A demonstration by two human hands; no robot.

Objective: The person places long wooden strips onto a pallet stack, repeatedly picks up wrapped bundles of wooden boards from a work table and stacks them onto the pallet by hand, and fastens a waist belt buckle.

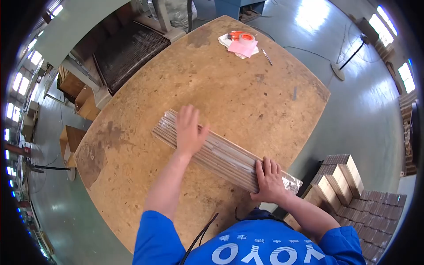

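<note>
A long bundle of slats (225, 157) in clear plastic wrap lies slantwise on the wooden table (212, 84). Near its far left end, my left hand (190, 132) rests on top with fingers stretched out and the thumb apart. At the right end, my right hand (270, 181) grips the bundle across its width, fingers by the far edge and thumb toward the near edge. Loose, shiny film shows at both ends of the bundle. My palms hide parts of the slats.
At the table's far side lie a tape dispenser (242, 37), pink paper (244, 47) and a pen (267, 57). A machine with a dark mesh conveyor (128, 55) adjoins the left edge. Stacked wrapped bundles (371, 221) stand at lower right; cardboard boxes (72, 143) sit left.
</note>
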